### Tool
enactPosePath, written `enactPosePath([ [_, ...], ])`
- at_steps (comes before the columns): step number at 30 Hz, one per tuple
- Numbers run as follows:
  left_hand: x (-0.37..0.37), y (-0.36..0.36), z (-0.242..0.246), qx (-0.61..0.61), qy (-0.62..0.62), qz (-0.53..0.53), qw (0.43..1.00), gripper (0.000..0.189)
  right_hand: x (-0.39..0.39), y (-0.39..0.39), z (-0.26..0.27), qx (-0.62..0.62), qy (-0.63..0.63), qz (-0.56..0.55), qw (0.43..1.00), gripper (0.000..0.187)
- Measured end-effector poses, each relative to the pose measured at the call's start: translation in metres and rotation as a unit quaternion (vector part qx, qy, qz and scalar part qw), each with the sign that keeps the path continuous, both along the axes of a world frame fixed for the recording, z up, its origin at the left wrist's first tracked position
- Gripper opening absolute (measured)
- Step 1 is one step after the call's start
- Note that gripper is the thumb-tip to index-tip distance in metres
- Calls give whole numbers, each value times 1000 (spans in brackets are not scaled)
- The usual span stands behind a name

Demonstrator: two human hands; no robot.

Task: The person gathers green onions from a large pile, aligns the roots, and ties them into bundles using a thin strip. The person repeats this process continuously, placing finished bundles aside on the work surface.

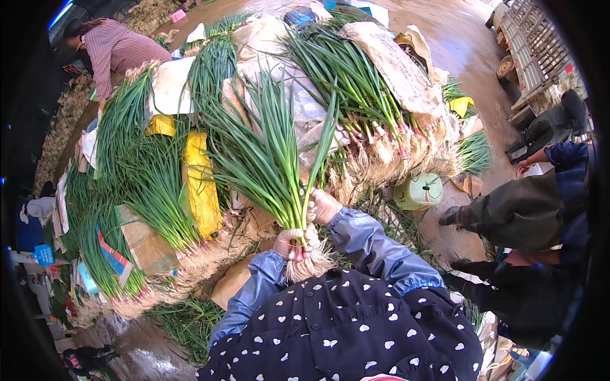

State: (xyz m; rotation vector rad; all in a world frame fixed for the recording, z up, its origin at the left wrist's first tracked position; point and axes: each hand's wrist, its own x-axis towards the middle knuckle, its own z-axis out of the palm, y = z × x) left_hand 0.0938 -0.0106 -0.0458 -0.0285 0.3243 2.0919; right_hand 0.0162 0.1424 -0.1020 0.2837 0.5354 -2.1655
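A bunch of green garlic or similar allium stalks (281,166) stands upright before my chest, leaves fanned away from me and pale roots (310,264) towards me. My left hand (289,242), in a thin pale glove, is closed around the stems just above the reddish bulbs. Higher up on the right side, my right hand (324,208), also gloved, is against the stems; its fingertips are partly hidden behind them. A thin band seems to circle the bunch near the bulbs. Blue sleeve covers reach both wrists.
Beyond my hands lies a large heap of similar stalks (162,209), partly covered by woven sacks (395,66) and a yellow sack (200,181). A pale green plastic container (419,191) stands at right. People (524,214) stand at right; another person (119,50) bends at upper left. A truck (538,52) is parked behind.
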Motion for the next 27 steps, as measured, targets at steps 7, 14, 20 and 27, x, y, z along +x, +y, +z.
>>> enactPosePath([
  [7,-17,2,56,-146,3,81,986,32,68,74,3,516,477,661,264,30],
  [14,-75,-32,101,-110,99,241,959,35,-96,127,85,840,348,167,381,37],
  [20,-92,-10,52,-260,28,165,951,35,-105,81,91,835,406,185,321,39],
  [27,-34,10,14,-286,-45,170,942,22,46,27,93,723,439,109,522,25],
])
